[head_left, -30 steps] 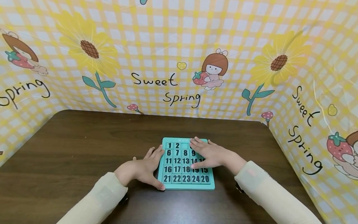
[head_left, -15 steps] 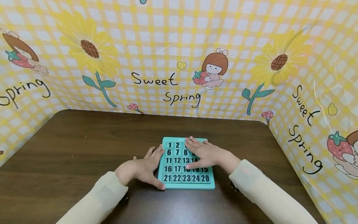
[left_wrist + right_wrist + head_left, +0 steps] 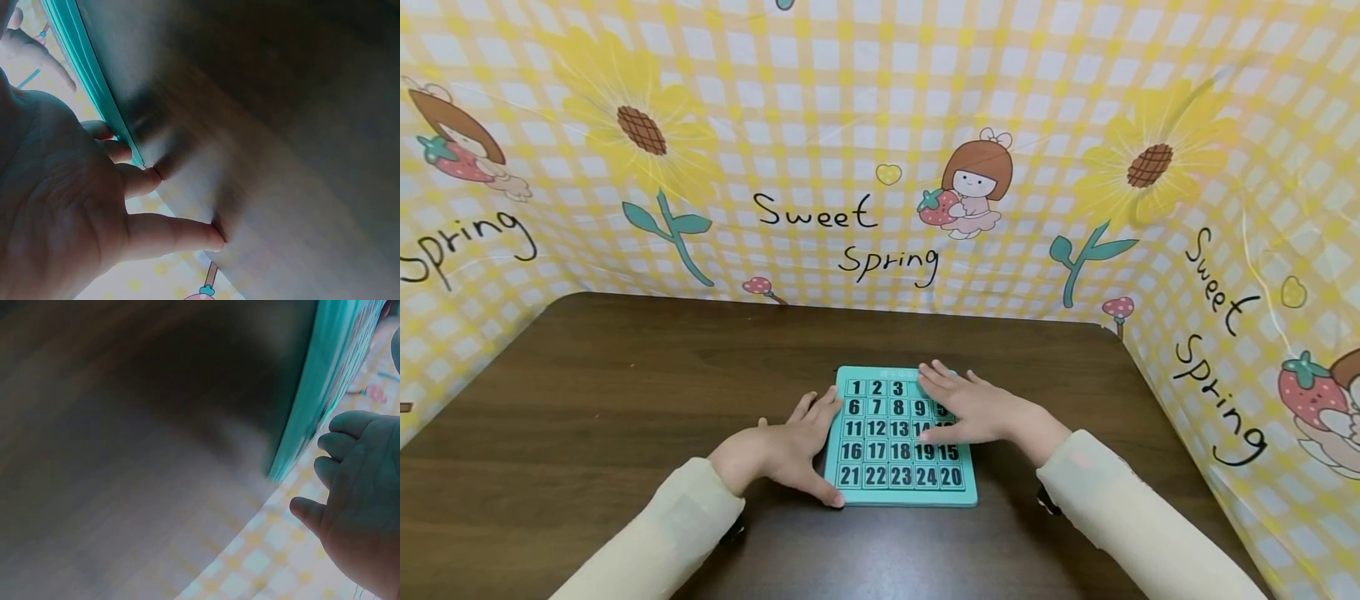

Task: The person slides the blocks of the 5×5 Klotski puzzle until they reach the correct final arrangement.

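Note:
A teal sliding number puzzle [image 3: 900, 498] lies flat on the table, its black-numbered tiles facing up. Tiles 1, 2 and 3 show in the far row, with part of a vacant slot to their right. My left hand [image 3: 786, 454] spans the puzzle's left edge, fingertips at the far part, thumb at the near corner. In the left wrist view several of its fingers [image 3: 140, 181] lie by the teal rim. Over the puzzle's upper right is my right hand [image 3: 985, 414], fingers extended, covering some tiles. Whether its fingertips touch them is hard to tell.
The dark wooden table [image 3: 625, 400] extends around the puzzle. A yellow checked cloth [image 3: 820, 108] with flowers and cartoon figures rises like walls behind it and at both sides.
My right hand first went left over the far row, then back right. Tile 3 now shows beside tile 2, where a vacant slot was; the gap is one place further right. My left hand stayed put.

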